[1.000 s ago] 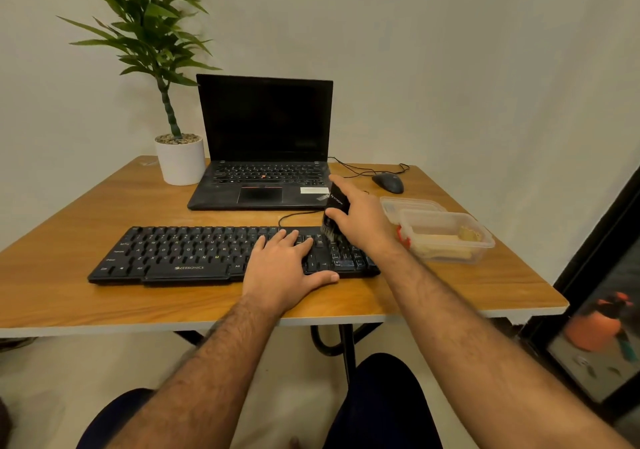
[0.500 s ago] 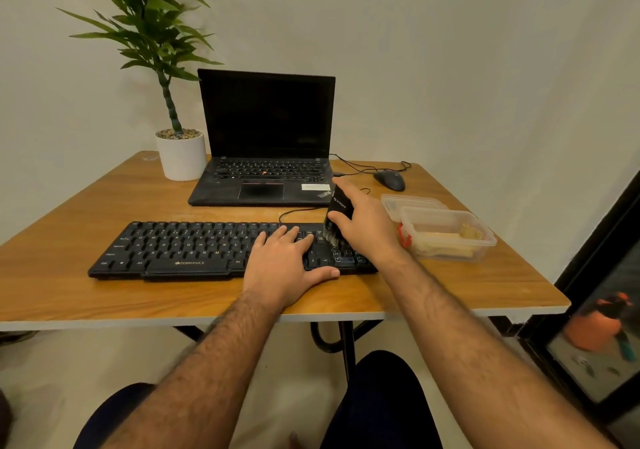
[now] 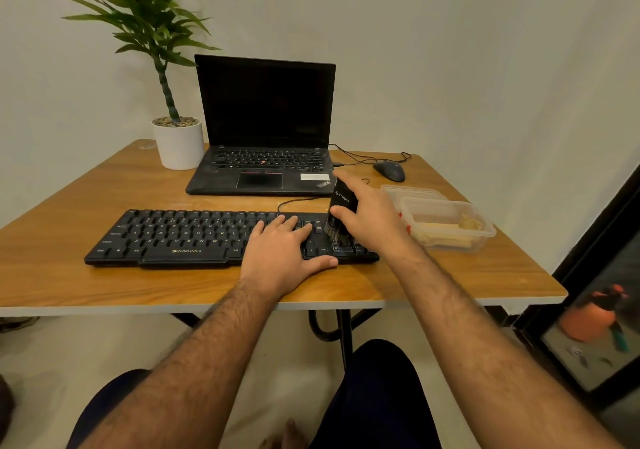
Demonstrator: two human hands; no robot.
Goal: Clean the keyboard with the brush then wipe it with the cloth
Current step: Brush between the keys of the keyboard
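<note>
One keyboard [image 3: 194, 237], one brush [image 3: 341, 213] in right hand [image 3: 372, 221], left hand [image 3: 282, 251] flat.

A wooden desk [image 3: 86, 275] with a pale edge carries a long black keyboard [image 3: 180, 237] near the front, an open black laptop [image 3: 263, 171] behind it, a white potted plant [image 3: 179, 143], a dark wired mouse [image 3: 389, 170], and clear plastic containers [image 3: 446, 226] on the right.

Open black laptop [image 3: 265, 143] stood at far centre of the wooden desk [image 3: 69, 275], screen dark. Potted plant in white pot [image 3: 179, 143] just left of it. Dark mouse [image 3: 389, 170] to the far right, cable trailing. Two clear plastic containers [image 3: 446, 226] sat at the right edge.
</note>
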